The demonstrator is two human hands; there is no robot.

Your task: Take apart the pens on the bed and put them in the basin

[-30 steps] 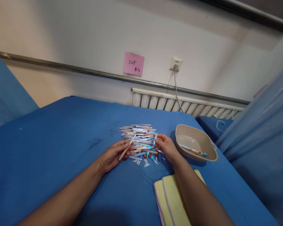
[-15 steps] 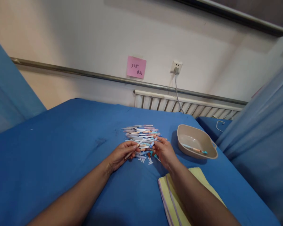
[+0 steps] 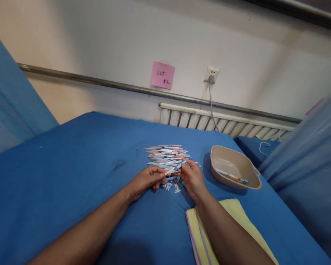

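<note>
**Hands closed in: pen body and blue cap now meeting at the pile's near edge**

Change vs 1 s ago: left hand (image 3: 147,179) held a pale pen body angled away from the right hand; now both hands sit close together, fingertips nearly touching, with the pen body (image 3: 171,170) bridging them. Right hand (image 3: 191,176) pinches the blue cap (image 3: 178,166) at its end. Read: cap going onto (or coming off) the body; can't tell which from this view.

Grip: left thumb and fingers clamped on the body's lower end. Right fingertips clamped on the cap.

Location: held just above the near edge of the pen pile (image 3: 167,154), mid-table.

Materials/shapes:
- Pens: slim plastic cylinders, white/blue/orange, lying roughly parallel. Small loose white and blue bits (image 3: 171,186) in front of the pile.
- Table cover (image 3: 79,162): matte blue fabric, some dark smudges.
- Beige tray (image 3: 235,167): smooth plastic, rounded-rectangle, 1 pen (image 3: 231,176) inside.
- Yellow cloth (image 3: 231,235): folded, soft, purple stripe, under the right forearm.
</note>
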